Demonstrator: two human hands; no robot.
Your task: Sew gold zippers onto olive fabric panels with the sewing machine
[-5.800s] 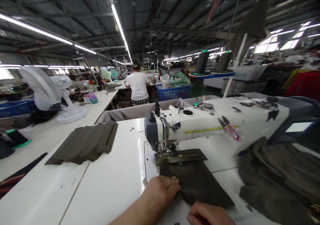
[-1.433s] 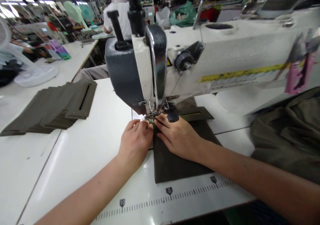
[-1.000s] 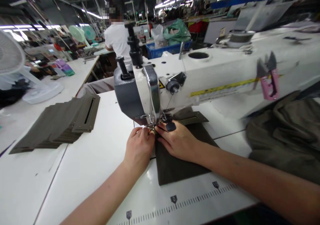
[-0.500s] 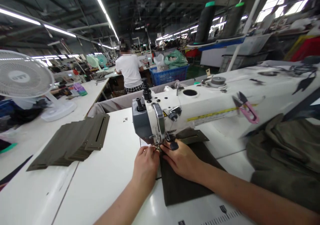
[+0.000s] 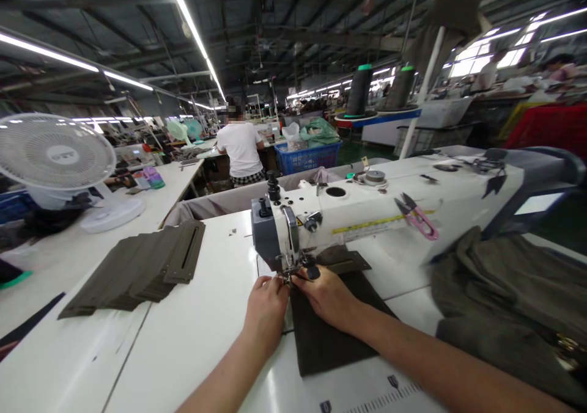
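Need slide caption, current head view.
Left hand and right hand close together at a sewing machine, the right on dark fabric.

At a white sewing machine (image 5: 389, 199), I see the left hand (image 5: 267, 312) and the right hand (image 5: 330, 298) close together, fingers (image 5: 275, 283) bunched beneath the needle area; what they grip is too small to make out. The right hand lies over a dark olive fabric panel (image 5: 325, 346), flat on the white surface (image 5: 197, 346). To the left, I note a fanned stack of olive pieces (image 5: 132, 266) and a white fan (image 5: 59, 153); to the right, crumpled olive cloth (image 5: 495, 297). Pink-handled snips (image 5: 424, 222) rest against the machine. Beyond, a person in a white shirt (image 5: 239, 147) faces away near a blue basket (image 5: 307, 158).
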